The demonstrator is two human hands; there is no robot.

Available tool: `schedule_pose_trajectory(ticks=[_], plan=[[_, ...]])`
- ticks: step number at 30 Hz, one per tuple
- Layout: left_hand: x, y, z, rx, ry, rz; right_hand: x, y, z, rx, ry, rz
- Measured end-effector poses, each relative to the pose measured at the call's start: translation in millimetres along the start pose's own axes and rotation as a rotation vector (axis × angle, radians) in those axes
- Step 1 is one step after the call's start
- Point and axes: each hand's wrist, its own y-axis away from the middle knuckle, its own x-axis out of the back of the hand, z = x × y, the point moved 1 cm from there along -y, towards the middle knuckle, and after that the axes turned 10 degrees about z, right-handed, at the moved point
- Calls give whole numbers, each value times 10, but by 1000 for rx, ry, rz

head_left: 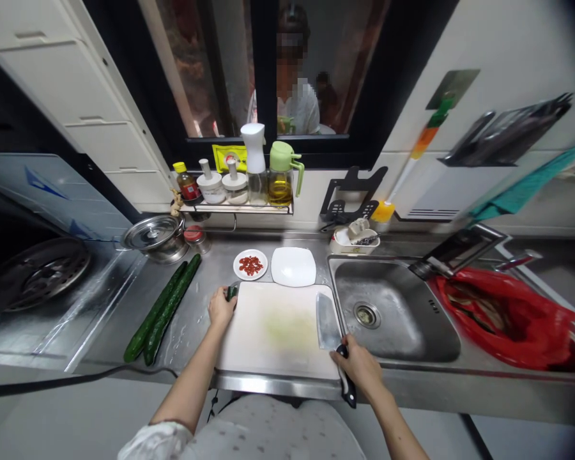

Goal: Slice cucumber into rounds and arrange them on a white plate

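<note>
One steel worktop: spans the whole scene, water spots at 9 o'clock; damp under the board could let it creep.
Sink: gaping at 3 o'clock, just beside the board, and whatever gets shoved off that edge could drop in.
Red bag: beyond the sink at 3 o'clock, mouth open, crowding that side.
Cutting board: dead centre, pale green smear in the middle, perhaps slick enough to make a blade skid.
Cucumbers: two, side by side at 9 o'clock, well apart from the board; a stray left elbow might roll them.
Knife: blade flat at 3 o'clock, and look, its handle juts past the front edge; a body bump could swing it.
White plate: 12 o'clock, tight by the board, blocking any slide that way.
Right hand: 4 o'clock, fingers curled round the knife handle.
Left hand: 10 o'clock, fingers bunched narrow at the board's edge; whether they grip, can't tell.
Small dish: 11 o'clock, loaded with red bits a knock could scatter.
Dark green piece: right at the left fingertips, mostly hidden.
</note>
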Motion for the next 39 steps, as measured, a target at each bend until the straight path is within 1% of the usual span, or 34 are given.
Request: schedule_pose_trajectory(ticks=[4,5,7,8,10,12,14,15,17,19,24,27,31,35,39], plan=[[28,2,-29,7,76,27,-23,17,10,-36,0,-9],[36,10,-30,25,122,29,-24,18,10,-41,1,-14],[42,42,-16,79,286,0,-23,15,4,-47,2,-25],[39,69,1,110,397,-38,-22,10,1,-52,5,-30],[21,151,54,154,644,-153,-25,-7,-8,-64,9,-34],[-3,270,122,149,837,-287,-35,-30,-15,-77,10,-35],[-25,413,183,121,934,-386,-50,-54,-17,-90,6,-33],[-35,487,206,106,952,-417,-59,-64,-15,-96,3,-33],[-52,625,237,74,932,-447,-75,-79,-4,-102,-9,-27],[-65,731,253,21,872,-452,-90,-87,18,-110,-24,-18],[-55,850,283,-210,634,-376,-126,-93,88,-136,-92,28],[-41,907,322,-322,506,-376,-159,-94,98,-100,-161,61],[-46,998,370,-401,431,-380,-180,-84,40,-36,-231,116],[-37,1051,392,-488,381,-329,-154,-63,-67,16,-205,103],[3,1100,398,-551,335,-227,-104,-46,-160,26,-144,69]])
